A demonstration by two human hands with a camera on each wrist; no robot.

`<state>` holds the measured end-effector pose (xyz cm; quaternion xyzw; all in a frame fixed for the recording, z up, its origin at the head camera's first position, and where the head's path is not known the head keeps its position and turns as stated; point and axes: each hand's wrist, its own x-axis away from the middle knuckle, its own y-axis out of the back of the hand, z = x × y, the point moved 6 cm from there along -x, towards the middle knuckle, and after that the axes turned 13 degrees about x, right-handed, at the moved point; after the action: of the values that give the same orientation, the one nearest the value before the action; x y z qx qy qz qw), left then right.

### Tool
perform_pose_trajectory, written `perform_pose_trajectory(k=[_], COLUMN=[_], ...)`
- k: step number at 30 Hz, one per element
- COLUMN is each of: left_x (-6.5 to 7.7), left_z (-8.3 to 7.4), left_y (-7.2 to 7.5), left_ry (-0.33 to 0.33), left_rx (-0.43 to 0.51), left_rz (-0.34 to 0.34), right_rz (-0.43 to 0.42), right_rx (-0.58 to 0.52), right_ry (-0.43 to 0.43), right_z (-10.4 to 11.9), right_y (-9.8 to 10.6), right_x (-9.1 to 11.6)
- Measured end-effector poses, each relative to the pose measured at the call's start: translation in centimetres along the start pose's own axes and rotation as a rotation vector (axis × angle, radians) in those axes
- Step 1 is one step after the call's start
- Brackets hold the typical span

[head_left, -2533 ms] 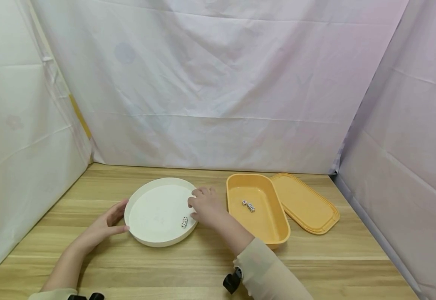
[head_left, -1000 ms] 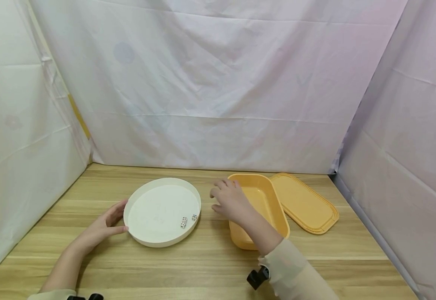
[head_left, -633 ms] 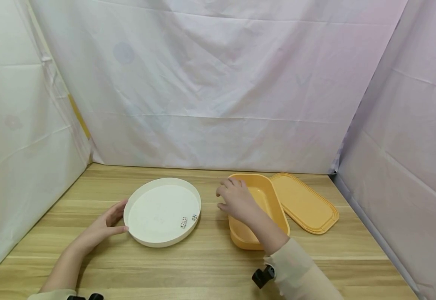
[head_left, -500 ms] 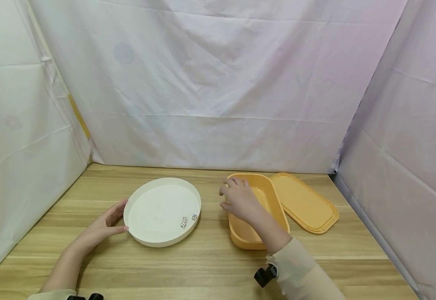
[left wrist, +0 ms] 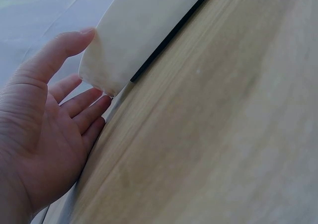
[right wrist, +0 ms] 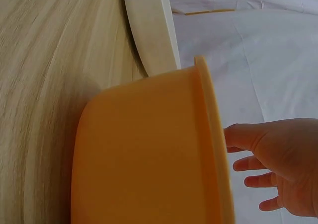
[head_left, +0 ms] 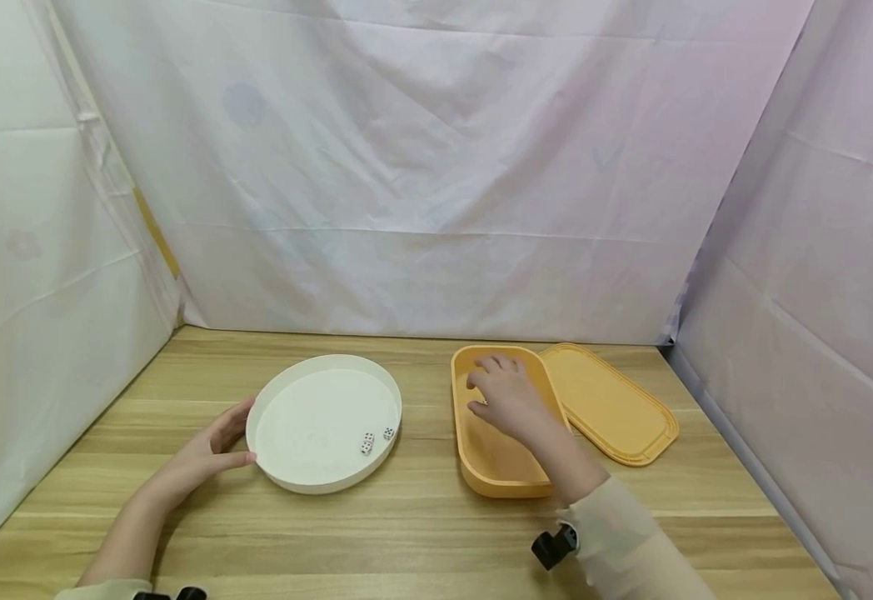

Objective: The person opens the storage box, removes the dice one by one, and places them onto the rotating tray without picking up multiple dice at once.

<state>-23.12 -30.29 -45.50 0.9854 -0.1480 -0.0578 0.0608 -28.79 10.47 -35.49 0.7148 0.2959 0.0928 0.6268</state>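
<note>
A yellow lid [head_left: 611,404] lies near the far right corner of the wood-grain tabletop [head_left: 316,550]; creased pale cloth [head_left: 421,167] hangs along the far edge and both side edges.

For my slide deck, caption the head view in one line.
Left hand at a round white tray holding dice; right hand over an orange box, with an orange lid alongside.

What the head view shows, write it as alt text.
The right hand is over an orange box; the left hand is at the rim of a white tray holding dice. A lid lies beside the box.
</note>
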Motion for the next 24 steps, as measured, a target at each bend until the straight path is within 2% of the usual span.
perform_pose_trajectory(k=[19, 24], left_x=[0.0, 0.1], left_z=[0.0, 0.0], left_y=[0.0, 0.0], left_ry=[-0.01, -0.008], left_rx=[-0.019, -0.015], left_rz=[-0.003, 0.001], right_rz=[-0.024, -0.007], right_rx=[0.02, 0.045], right_ry=[-0.021, -0.029], right_z=[-2.1, -2.5], right_y=[-2.0, -2.8], right_x=[1.2, 1.2])
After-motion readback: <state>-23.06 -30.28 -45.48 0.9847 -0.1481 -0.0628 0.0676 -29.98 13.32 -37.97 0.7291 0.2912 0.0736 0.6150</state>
